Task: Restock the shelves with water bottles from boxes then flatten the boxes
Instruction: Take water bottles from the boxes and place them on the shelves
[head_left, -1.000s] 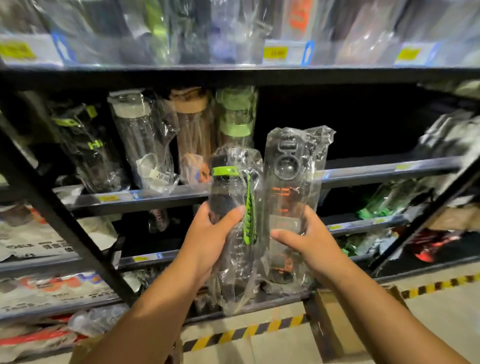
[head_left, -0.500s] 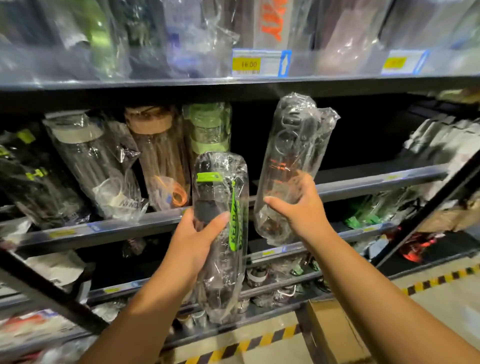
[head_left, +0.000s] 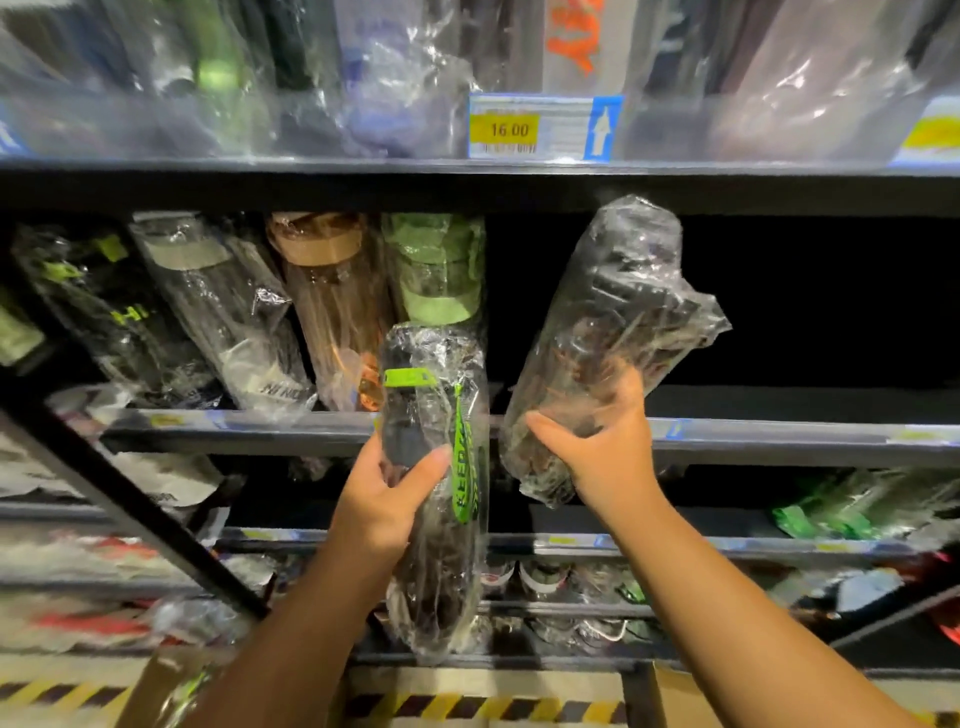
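My left hand (head_left: 387, 501) grips a plastic-wrapped dark bottle with a green band and strap (head_left: 434, 467), held upright in front of the middle shelf edge (head_left: 779, 434). My right hand (head_left: 605, 457) holds a second wrapped dark bottle (head_left: 608, 332) by its lower end, tilted right and lifted into the dark gap of that shelf. Wrapped bottles stand in a row on the shelf's left: a green-capped one (head_left: 441, 270), a brown one (head_left: 332, 312) and a clear one (head_left: 228, 312).
The upper shelf (head_left: 467, 171) carries more wrapped goods and a yellow 16.00 price tag (head_left: 506, 130). Lower shelves hold packaged items. A black diagonal brace (head_left: 135, 499) crosses the left side. Cardboard boxes (head_left: 680, 696) and yellow-black floor tape (head_left: 467, 709) lie below.
My right hand has raised its bottle up and right, from beside the other bottle into the shelf gap. The left hand's bottle has stayed roughly in place; my view has tilted up.
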